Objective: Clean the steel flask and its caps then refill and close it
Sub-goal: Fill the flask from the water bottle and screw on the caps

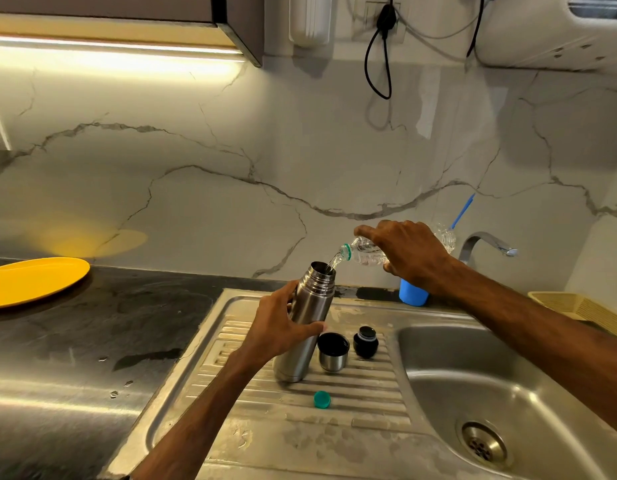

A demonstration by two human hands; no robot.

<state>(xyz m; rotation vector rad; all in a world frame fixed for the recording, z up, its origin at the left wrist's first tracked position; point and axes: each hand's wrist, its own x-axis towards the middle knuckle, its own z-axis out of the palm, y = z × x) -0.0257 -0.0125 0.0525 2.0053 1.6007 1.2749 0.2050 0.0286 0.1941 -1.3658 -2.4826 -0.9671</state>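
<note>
Right hand (409, 256) tips bottle (367, 252) over flask (305, 323), left hand (283, 327) grips

Both forearms show bare skin from wrist to the frame's edge, the left hand (279, 327) ending a slim arm that runs off toward seven o'clock, the right hand (407, 251) ending a thicker-looking arm toward four o'clock.

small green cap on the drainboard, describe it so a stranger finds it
Find the ribbed steel drainboard left of the sink basin. In front of the flask, the cap lies alone on the ribs. It is small and teal; the steel cup and black stopper behind it are not.
</note>
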